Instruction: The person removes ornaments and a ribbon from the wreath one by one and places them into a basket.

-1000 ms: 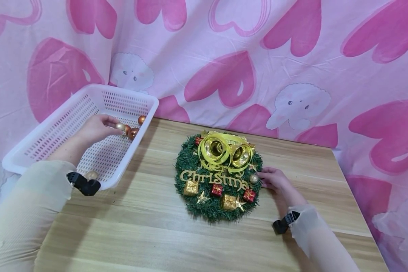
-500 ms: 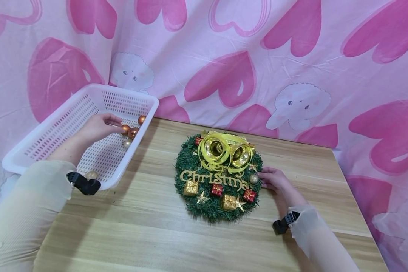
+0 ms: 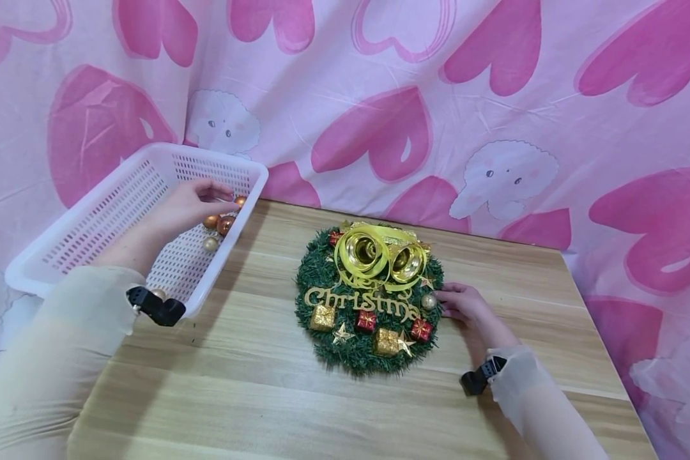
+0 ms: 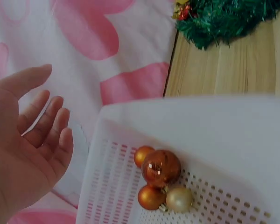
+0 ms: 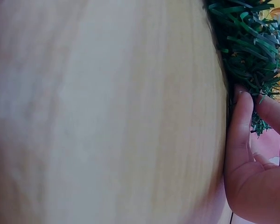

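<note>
My left hand (image 3: pixel 186 204) hovers over the white plastic basket (image 3: pixel 257 185), fingers loosely bent and nothing in them. Below it in the basket lie a large shiny copper bauble (image 4: pixel 161 168), two smaller orange ones and a pale gold bauble (image 4: pixel 179 199), bunched together. A green Christmas wreath (image 3: pixel 316 268) lies on the table, decked with gold bells (image 3: pixel 363 251), gold lettering, small gift boxes and stars. My right hand (image 3: pixel 468 305) pinches the wreath's right edge between thumb and fingers, beside a small glittery bauble (image 3: pixel 429 301); the right wrist view shows the green tinsel at its fingertips.
The wooden table (image 3: pixel 253 390) reaches back to a pink curtain (image 3: pixel 345 96) printed with hearts. The basket stands at the table's left end, against the curtain. Another pale bauble (image 3: pixel 158 294) shows in the basket's near end, partly behind the left wrist camera.
The pale gold bauble has left the left fingers and rests in the basket, having rolled slightly. My left hand has moved right and away from me. The right hand and wreath stay put.
</note>
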The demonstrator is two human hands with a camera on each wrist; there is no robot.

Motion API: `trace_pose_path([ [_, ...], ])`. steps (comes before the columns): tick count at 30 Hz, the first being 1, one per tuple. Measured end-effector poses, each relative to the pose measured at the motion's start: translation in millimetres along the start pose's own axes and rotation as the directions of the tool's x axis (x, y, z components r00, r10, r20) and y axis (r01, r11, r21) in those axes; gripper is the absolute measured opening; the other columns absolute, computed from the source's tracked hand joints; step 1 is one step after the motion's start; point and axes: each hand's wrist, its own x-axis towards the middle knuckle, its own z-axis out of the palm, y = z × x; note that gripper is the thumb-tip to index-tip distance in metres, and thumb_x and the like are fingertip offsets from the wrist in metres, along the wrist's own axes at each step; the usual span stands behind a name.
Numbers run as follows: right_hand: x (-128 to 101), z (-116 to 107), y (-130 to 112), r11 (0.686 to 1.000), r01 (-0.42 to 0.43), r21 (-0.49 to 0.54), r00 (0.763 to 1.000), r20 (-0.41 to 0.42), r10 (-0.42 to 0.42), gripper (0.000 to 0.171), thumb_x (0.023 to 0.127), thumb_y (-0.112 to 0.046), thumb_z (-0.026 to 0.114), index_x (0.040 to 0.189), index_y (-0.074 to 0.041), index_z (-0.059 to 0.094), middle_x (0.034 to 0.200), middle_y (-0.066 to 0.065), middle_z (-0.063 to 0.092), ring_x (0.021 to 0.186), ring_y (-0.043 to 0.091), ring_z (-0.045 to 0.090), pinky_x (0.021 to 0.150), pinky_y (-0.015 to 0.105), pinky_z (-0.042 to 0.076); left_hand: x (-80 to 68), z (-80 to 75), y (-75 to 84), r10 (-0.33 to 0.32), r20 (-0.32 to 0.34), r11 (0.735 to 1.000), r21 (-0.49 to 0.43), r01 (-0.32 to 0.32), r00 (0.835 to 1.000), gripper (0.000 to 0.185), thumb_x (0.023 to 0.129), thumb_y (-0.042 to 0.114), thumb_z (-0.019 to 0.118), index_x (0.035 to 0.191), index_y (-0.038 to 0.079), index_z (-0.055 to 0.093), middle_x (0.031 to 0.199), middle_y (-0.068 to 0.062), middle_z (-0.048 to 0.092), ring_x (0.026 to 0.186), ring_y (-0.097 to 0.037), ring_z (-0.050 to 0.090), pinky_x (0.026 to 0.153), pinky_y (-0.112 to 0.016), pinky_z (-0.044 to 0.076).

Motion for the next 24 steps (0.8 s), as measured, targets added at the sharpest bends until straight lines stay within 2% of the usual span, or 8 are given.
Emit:
trace_pose_path([
  [3, -0.3, -0.2, -0.6, 1.0, -0.001, 0.007, 1.0, -0.004, 0.001, 0.054, 0.09, -0.008, 0.059, 0.133, 0.01, 0.033, 0.074, -0.009, 0.059, 0.06, 0.002, 0.056, 0.059, 0.017, 0.053, 1.4, 6.7, 8.5, 0.022, 0.009, 0.999, -0.039, -0.021, 1.0, 0.045, 0.086, 0.031, 0.067, 0.121, 0.004, 0.055, 0.108, -0.004, 0.063, 0.083, 0.006, 0.054, 0.069, -0.012, 0.046],
  [8, 0.0, -1.0, -0.3, 1.0, 0.011, 0.018, 1.0, -0.003, -0.011, 0.034, 0.089, -0.007, 0.059, 0.119, 0.003, 0.046, 0.073, -0.009, 0.061, 0.062, 0.003, 0.056, 0.06, 0.018, 0.054, 4.0, 18.0, 22.2, 0.045, 0.049, 0.996, -0.073, -0.041, 0.998, 0.047, 0.087, 0.03, 0.066, 0.124, 0.005, 0.053, 0.121, -0.013, 0.059, 0.094, -0.003, 0.055, 0.075, -0.014, 0.046],
  [14, 1.2, -0.7, 1.0, 1.0, 0.012, 0.026, 1.0, -0.012, -0.012, 0.023, 0.088, -0.006, 0.06, 0.109, -0.002, 0.05, 0.073, -0.009, 0.062, 0.061, 0.003, 0.056, 0.059, 0.018, 0.054, 10.7, 37.1, 34.8, 0.103, 0.085, 0.98, -0.177, -0.087, 0.991, 0.04, 0.087, 0.02, 0.065, 0.122, 0.004, 0.054, 0.119, -0.011, 0.06, 0.096, -0.007, 0.056, 0.083, -0.014, 0.046],
  [17, 1.2, -0.1, 1.2, 1.0, 0.011, 0.021, 1.0, -0.014, -0.011, 0.022, 0.088, -0.007, 0.061, 0.108, -0.003, 0.051, 0.073, -0.009, 0.062, 0.061, 0.003, 0.056, 0.06, 0.018, 0.054, 12.9, 49.2, 41.5, 0.148, 0.104, 0.967, -0.222, -0.122, 0.983, 0.038, 0.086, 0.015, 0.066, 0.12, 0.002, 0.055, 0.116, -0.012, 0.06, 0.096, -0.01, 0.056, 0.084, -0.016, 0.046],
  [21, 0.6, -0.1, 1.1, 1.0, 0.012, 0.019, 1.0, -0.016, -0.011, 0.031, 0.088, -0.007, 0.061, 0.115, 0.001, 0.048, 0.072, -0.009, 0.061, 0.06, 0.003, 0.056, 0.059, 0.018, 0.054, 15.5, 65.5, 48.9, 0.199, 0.131, 0.955, -0.25, -0.162, 0.971, 0.037, 0.085, 0.012, 0.067, 0.118, 0.0, 0.055, 0.114, -0.013, 0.06, 0.096, -0.012, 0.056, 0.086, -0.019, 0.047],
  [24, -0.4, -0.6, 1.9, 1.0, 0.019, 0.012, 1.0, -0.003, -0.019, 0.031, 0.09, -0.007, 0.059, 0.116, 0.003, 0.046, 0.072, -0.009, 0.06, 0.058, 0.003, 0.056, 0.058, 0.018, 0.053, 18.2, 78.8, 53.6, 0.232, 0.135, 0.944, -0.271, -0.19, 0.963, 0.037, 0.084, 0.011, 0.068, 0.117, 0.0, 0.056, 0.112, -0.013, 0.061, 0.095, -0.013, 0.056, 0.086, -0.021, 0.047],
])
